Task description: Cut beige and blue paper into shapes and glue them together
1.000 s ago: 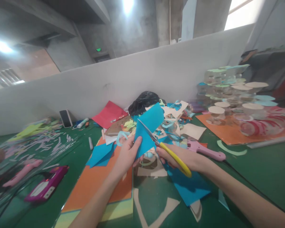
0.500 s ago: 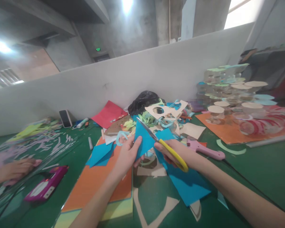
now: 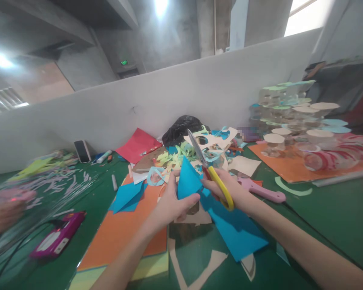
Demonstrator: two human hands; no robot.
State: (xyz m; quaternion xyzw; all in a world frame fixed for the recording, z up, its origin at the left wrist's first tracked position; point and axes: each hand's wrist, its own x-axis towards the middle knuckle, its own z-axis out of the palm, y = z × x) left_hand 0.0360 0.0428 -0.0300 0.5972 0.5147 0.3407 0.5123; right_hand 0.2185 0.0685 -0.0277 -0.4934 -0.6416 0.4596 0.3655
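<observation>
My left hand [image 3: 177, 203] pinches a sheet of bright blue paper [image 3: 189, 183] between thumb and fingers. The sheet's lower part [image 3: 236, 235] hangs down and spreads out to the right of my hands. My right hand [image 3: 220, 189] grips yellow-handled scissors [image 3: 222, 187] with steel blades [image 3: 196, 147] pointing up and away, slightly parted. The blades stand above the paper's upper tip and are not cutting it. A beige paper offcut [image 3: 193, 215] lies under my hands.
An orange card [image 3: 124, 229] and loose blue pieces [image 3: 127, 197] lie left of my hands; paper scraps pile up behind them. A pink tool [image 3: 261, 192] lies to the right. Transparent cups [image 3: 293, 117] stand at back right. A co-worker's hand [image 3: 3, 211] shows at far left.
The scissors have swung from pointing up-left to nearly upright, and their blades have parted. My left hand has turned and shifted right, tilting the blue sheet. The co-worker's hand has moved.
</observation>
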